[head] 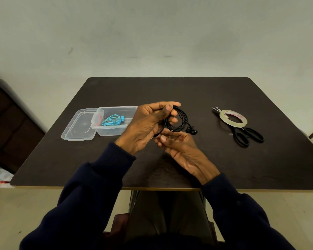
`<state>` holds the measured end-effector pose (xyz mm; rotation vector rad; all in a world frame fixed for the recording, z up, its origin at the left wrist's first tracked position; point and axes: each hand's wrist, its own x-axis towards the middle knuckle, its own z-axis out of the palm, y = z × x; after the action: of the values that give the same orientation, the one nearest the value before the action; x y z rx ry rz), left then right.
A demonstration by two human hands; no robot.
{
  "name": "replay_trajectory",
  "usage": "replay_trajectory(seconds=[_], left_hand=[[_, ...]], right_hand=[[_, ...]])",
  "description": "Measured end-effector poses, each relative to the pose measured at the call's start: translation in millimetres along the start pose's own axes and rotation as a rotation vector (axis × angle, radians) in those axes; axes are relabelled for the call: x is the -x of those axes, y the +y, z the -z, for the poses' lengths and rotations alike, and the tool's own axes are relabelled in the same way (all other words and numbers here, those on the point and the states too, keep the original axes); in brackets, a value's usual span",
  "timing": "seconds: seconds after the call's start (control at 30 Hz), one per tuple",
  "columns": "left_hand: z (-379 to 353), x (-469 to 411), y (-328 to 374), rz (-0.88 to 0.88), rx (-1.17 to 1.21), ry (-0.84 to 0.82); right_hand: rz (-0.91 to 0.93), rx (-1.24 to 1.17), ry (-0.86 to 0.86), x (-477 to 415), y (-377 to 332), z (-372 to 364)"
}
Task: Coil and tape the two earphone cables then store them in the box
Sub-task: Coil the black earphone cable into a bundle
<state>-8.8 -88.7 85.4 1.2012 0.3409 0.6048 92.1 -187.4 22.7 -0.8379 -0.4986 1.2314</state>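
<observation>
While you hold both hands up over the bench [170,91] ctr, stock reads as follows:

1. Black earphone cable [179,120]: wound in loops, off the bench, in your left hand [148,123]. Grip clamped on the coil, thumb across the strands, fingers behind. Black earbuds [191,131] hang at the coil's lower right.
2. Right hand [181,148]: palm up, just under the coil, on the near-edge side. Fingers loosely curled. Cable's plug end sits by the thumb; can't tell whether this grip pinches it or stands apart.
3. Box [116,132]: clear plastic, open, toward the bench's left edge, approx mid-depth.
4. Blue earphones [114,120]: inside the box, bundled.
5. Lid [78,129]: clear, lying flat on the box's left side. Its right part is overlapped by the box.
6. Tape roll [242,122]: clear, toward the right edge, lying flat on top of the scissors' blades.
7. Scissors [248,136]: black handles toward the near right corner, tips poking out past the roll on the far side.

Both sleeves dark navy.
</observation>
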Motion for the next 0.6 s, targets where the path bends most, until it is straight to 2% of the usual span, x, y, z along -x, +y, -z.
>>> replay_trajectory(seconds=[0.17, 0.37, 0.6], left_hand=[[-1, 3, 1, 0.003, -0.004, -0.008], [-2, 2, 0, -0.009, -0.040, 0.018], [-3, 2, -4, -0.036, -0.092, 0.031]], right_hand=[[-0.008, 0.003, 0.001, -3, -4, 6], [-0.074, -0.142, -0.168, -1, 0, 1], [-0.062, -0.130, -0.027, -7, 9, 1]])
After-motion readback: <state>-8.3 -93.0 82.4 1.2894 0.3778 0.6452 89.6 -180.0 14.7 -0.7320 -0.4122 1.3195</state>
